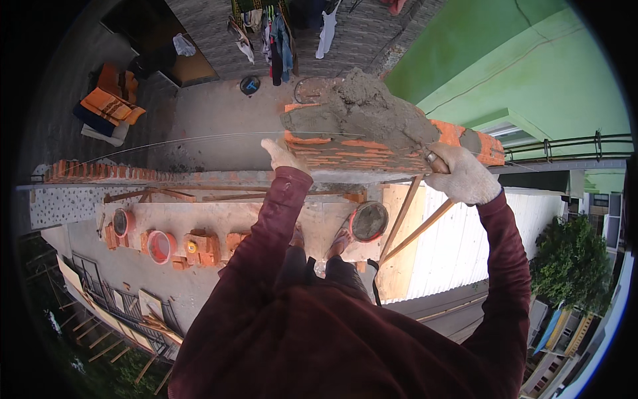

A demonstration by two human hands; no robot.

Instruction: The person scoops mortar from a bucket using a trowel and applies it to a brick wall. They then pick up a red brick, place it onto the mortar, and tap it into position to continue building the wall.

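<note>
A brick wall (359,154) with orange bricks runs across in front of me. Wet grey mortar (372,110) lies heaped along its top. My right hand (465,174), in a whitish glove, is closed around the handle of a trowel (435,162) at the wall's near face. The trowel's blade cannot be made out against the mortar. By the wall's left end is my gloved left hand (284,156), its visible fingers stretched out and nothing seen in them. Whether it touches the brick I cannot tell. A thin string (219,136) stretches along the wall.
I stand on a plank platform (312,219). On it are a bucket of mortar (369,221) beside my foot, a red bucket (160,247) and stacked bricks (203,247). Wooden braces (402,219) slant at the right. A green building (512,73) rises beyond; clothes (276,40) hang ahead.
</note>
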